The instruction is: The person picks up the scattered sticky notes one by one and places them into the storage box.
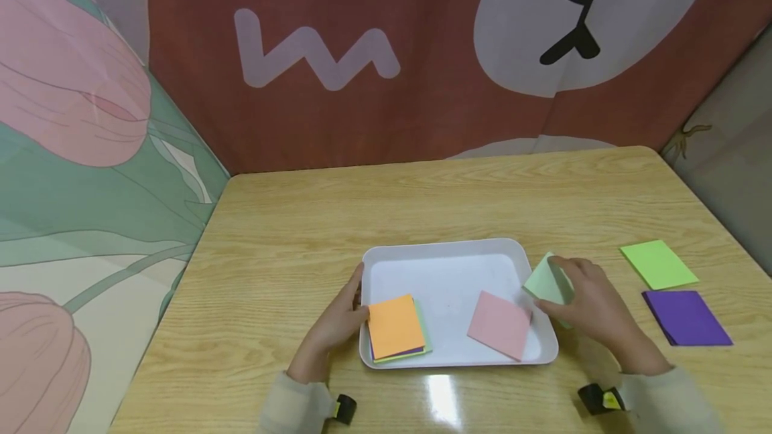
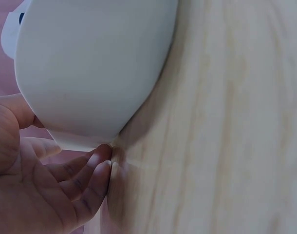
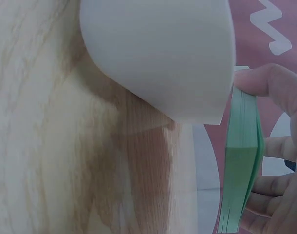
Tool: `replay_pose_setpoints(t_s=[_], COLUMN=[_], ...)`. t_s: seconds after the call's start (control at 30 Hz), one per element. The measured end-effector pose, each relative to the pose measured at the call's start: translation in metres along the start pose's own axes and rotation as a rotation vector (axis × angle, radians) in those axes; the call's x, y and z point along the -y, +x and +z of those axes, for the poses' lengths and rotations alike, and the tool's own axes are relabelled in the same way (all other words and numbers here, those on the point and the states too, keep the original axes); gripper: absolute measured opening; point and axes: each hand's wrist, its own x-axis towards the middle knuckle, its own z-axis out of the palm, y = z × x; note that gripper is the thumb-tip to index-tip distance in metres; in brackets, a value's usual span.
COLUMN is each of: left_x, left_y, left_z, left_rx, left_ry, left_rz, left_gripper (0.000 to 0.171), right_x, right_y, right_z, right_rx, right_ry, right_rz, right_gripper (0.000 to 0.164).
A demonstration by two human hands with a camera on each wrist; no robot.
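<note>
1. Tray [image 1: 443, 286]: left hand [image 1: 339, 321] grips its left side.
2. Right hand [image 1: 590, 299] pinches the pale green pad [image 1: 545, 284] by tray's right rim.
3. Sheets [image 3: 242, 119] could fan apart if that pinch slackens, imo.

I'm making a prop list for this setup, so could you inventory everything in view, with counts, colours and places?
Tray: one, white, on the table
Note stack: one, orange on top with purple and green edges below, tray's left side
Pink pad: one, pink, tray's right side
Pale green pad: one, pale green, in the right hand
Lime pad: one, lime green, table's right side
Purple pad: one, purple, nearer than the lime pad
Table: one, wood-toned, under the tray
Printed backdrop: one, mainly reddish brown, behind the table
Floral backdrop: one, green and pink, at left
Wrist devices: two, black and yellow, at the wrists
Sleeves: two, pale, on the forearms
Left hand: one, holding the tray's left edge
Right hand: one, pinching the pale green pad
</note>
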Motion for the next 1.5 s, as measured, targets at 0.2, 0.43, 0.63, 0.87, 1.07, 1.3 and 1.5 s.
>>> replay_pose_setpoints(t_s=[0.2,0.43,0.63,0.87,1.07,1.3,1.5], left_x=[0.001,0.0,0.001,0.003,0.001,-0.023,-0.033], left_y=[0.0,-0.001,-0.001,0.0,-0.001,-0.008,-0.01], left_z=[0.0,0.001,0.001,0.001,0.001,0.0,0.0], left_rx=[-0.006,-0.017,-0.01,-0.009,-0.009,-0.006,-0.001], left_ry=[0.001,0.016,0.017,0.01,0.015,0.006,0.003], left_rz=[-0.006,-0.017,-0.014,-0.01,-0.008,-0.029,-0.017], left_gripper=[0.075,0.075,0.075,0.076,0.075,0.073,0.071], right_x=[0.003,0.005,0.009,0.012,0.015,0.016,0.018], right_y=[0.0,-0.001,-0.001,-0.001,-0.001,-0.002,-0.002], right_z=[0.001,0.004,0.006,0.007,0.008,0.009,0.011], right_rx=[0.022,0.035,0.004,-0.008,-0.009,-0.031,-0.065], right_ry=[-0.017,-0.013,-0.011,-0.014,-0.005,-0.01,-0.006], right_rz=[-0.006,-0.021,-0.069,-0.09,-0.094,-0.125,-0.158], right_gripper=[0.079,0.078,0.076,0.075,0.075,0.073,0.072])
